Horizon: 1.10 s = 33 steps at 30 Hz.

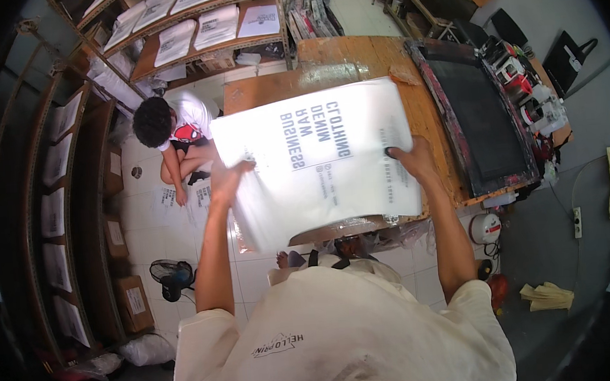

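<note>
Between my two hands is a white plastic bag [270, 197] with dark print, spread wide above the wooden table. Whether it is one layer or a stack, I cannot tell. At its left edge my left hand [230, 180] is closed, thumb on top and fingers hidden beneath. My right hand [415, 159] grips the right edge in the same way, the thumb darkened at its tip. The bag's near edge curves up in the middle, and its lower left part is smeared by motion. Much of the wooden table [261, 90] lies hidden under it.
A dark-framed printing screen [482, 116] rests along the table's right side, beside jars and bottles [527, 94]. Another person [179, 132] sits on the floor at the left near printed white sheets. Shelves [141, 66] hold more printed stacks. A small fan [172, 276] stands on the floor.
</note>
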Available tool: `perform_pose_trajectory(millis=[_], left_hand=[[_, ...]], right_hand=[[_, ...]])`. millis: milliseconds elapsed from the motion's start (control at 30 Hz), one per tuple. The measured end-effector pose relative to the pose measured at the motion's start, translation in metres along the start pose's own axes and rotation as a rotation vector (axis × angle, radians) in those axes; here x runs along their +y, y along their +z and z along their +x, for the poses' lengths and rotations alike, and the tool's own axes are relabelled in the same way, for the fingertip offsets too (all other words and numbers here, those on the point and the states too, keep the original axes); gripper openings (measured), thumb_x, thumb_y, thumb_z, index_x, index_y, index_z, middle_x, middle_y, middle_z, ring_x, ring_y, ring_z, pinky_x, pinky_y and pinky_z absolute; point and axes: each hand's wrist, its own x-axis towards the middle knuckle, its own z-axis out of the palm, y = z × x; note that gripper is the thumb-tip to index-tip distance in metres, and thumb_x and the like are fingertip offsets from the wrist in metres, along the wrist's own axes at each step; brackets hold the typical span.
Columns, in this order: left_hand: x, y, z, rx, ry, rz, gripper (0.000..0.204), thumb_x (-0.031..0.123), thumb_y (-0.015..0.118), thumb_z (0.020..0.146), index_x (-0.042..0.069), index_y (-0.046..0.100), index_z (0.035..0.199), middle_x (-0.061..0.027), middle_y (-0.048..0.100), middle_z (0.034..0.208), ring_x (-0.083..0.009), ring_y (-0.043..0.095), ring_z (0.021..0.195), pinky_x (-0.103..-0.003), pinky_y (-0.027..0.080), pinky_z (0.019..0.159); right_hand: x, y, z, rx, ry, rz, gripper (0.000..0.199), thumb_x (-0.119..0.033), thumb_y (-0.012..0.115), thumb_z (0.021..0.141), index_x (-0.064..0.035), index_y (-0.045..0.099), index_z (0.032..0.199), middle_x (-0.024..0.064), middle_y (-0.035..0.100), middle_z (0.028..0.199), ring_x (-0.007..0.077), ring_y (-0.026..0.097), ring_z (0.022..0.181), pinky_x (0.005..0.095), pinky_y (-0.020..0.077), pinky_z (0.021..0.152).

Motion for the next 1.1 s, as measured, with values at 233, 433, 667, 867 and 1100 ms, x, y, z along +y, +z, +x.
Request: perform_pose_trajectory(millis=[233,433,667,867,1100], left_hand=[[-0.05,0.024,0.022,-0.089,-0.254,-0.085,0.054,0.01,0.075,0.076,-0.004,0.059,0.126,-0.0158,0.069,0.108,-0.0277,0.068,0.094,-0.036,0.055,0.086],[-0.051,0.034,0.022,0.107,-0.174,0.232,0.06,0.007,0.078,0.073,-0.006,0.056,0.127,-0.0168,0.069,0.111,-0.0278,0.067,0.101,-0.037,0.052,0.092],[0.018,0.038,-0.045,0.39,0.437,0.218,0.071,0.009,0.079,0.073,-0.007,0.044,0.133,-0.0209,0.061,0.119,-0.0271,0.06,0.11,-0.037,0.046,0.099],[0.025,0.048,-0.083,0.378,0.646,0.078,0.077,0.002,0.075,0.079,-0.006,0.031,0.141,-0.0218,0.047,0.133,-0.0289,0.049,0.123,-0.041,0.039,0.107],[0.021,0.049,-0.047,0.541,0.558,-0.015,0.084,0.008,0.078,0.078,-0.005,0.026,0.143,-0.0217,0.047,0.133,-0.0298,0.048,0.124,-0.041,0.037,0.107]], right_hand=[[0.12,0.07,0.042,-0.183,0.25,0.133,0.045,-0.015,0.079,0.078,0.0038,0.067,0.117,0.0172,0.073,0.105,0.0264,0.072,0.09,0.035,0.0562,0.079],[0.106,0.088,0.03,-0.01,0.099,0.098,0.044,-0.009,0.068,0.084,0.0022,0.061,0.126,0.0199,0.07,0.114,0.0286,0.069,0.099,0.0358,0.0518,0.089],[0.0,0.061,-0.042,0.282,-0.155,0.263,0.034,-0.001,0.062,0.088,0.0037,0.06,0.122,0.0163,0.07,0.108,0.025,0.067,0.097,0.0332,0.0499,0.09],[0.03,0.071,-0.046,0.401,-0.223,0.575,0.032,0.001,0.07,0.087,0.0066,0.06,0.118,0.0141,0.068,0.107,0.0189,0.063,0.099,0.0305,0.0488,0.088],[0.015,0.069,-0.018,0.379,-0.008,0.44,0.032,-0.005,0.075,0.086,0.0109,0.062,0.111,0.0176,0.071,0.104,0.0173,0.065,0.095,0.0304,0.049,0.084]])
